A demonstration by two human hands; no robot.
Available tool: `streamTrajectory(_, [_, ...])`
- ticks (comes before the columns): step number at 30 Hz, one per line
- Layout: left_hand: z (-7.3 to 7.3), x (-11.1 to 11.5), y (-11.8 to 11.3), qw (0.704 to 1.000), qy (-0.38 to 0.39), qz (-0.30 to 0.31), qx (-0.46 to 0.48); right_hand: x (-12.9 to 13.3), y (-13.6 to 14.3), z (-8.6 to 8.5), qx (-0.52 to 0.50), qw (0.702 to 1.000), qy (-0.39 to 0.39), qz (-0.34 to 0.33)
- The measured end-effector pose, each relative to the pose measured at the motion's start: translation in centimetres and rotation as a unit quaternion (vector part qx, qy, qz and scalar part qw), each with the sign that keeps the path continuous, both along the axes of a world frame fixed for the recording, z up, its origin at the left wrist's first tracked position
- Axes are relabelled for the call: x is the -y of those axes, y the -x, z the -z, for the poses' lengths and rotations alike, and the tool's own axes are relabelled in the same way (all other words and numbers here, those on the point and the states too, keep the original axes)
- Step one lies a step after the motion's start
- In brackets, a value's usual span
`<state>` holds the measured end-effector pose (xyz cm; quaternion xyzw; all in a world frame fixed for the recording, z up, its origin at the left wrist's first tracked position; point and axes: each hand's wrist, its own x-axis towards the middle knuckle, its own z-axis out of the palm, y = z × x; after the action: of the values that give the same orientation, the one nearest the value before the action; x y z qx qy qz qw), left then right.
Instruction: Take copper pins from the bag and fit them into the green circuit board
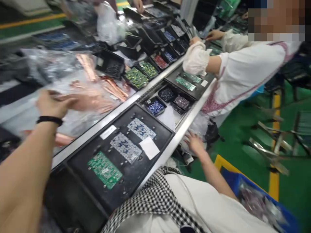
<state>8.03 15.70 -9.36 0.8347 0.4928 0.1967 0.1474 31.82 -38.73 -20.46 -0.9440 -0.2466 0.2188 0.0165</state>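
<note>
Adjoining copper-coloured strips [88,102] at left: left hand [53,105], blurred, cannot tell if gripping. Right hand [195,144] open near plastic bag [200,124], right.

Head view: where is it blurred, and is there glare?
Head view: left hand and the copper-coloured strips nearby are smeared; head view, right: metal frames streaked; head view, low centre: green circuit board clearer, fine print unreadable; head view, top: bright highlights around the clear plastic bag.
</note>
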Motion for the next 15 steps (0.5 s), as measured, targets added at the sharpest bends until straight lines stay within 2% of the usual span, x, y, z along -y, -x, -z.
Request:
streamTrajectory(1, [-0.7, 0.6, 0.3, 1.000, -0.015, -0.015, 0.024, 0.4, -0.4, -2.1, 0.017, 1.000, -0.012, 0.005])
streamTrajectory(2, [-1.5, 1.5, 0.5, 0.997, -0.052, -0.001, 0.062, 0.6, -0.8, -4.2, 0.032, 0.999, -0.029, 0.004])
streamTrajectory(3, [-2.5, 2.6, 0.5, 0.993, -0.081, 0.054, 0.070, 0.4, -1.0, -6.2, 0.063, 0.995, -0.081, 0.011])
streamTrajectory(5, [-4.6, 5.0, 0.7, 0.972, -0.163, 0.156, 0.063, -1.8, -0.8, -9.7, 0.073, 0.950, -0.304, 0.003])
streamTrajectory(7, [-6.9, 7.9, 1.4, 0.937, -0.226, 0.264, 0.028, -6.3, 0.3, -12.0, -0.045, 0.880, -0.468, -0.057])
streamTrajectory(9, [-9.2, 10.8, 2.8, 0.895, -0.253, 0.366, 0.012, -12.4, 1.9, -13.2, -0.199, 0.811, -0.536, -0.126])
streamTrajectory(12, [-11.8, 15.1, 5.6, 0.841, -0.242, 0.482, 0.040, -20.8, 4.6, -13.4, -0.263, 0.743, -0.589, -0.180])
streamTrajectory(13, [-12.2, 16.3, 6.5, 0.835, -0.230, 0.496, 0.054, -22.6, 5.7, -13.5, -0.298, 0.721, -0.594, -0.197])
streamTrajectory(15, [-12.4, 18.5, 8.1, 0.839, -0.202, 0.499, 0.075, -24.3, 7.9, -13.6, -0.398, 0.683, -0.566, -0.234])
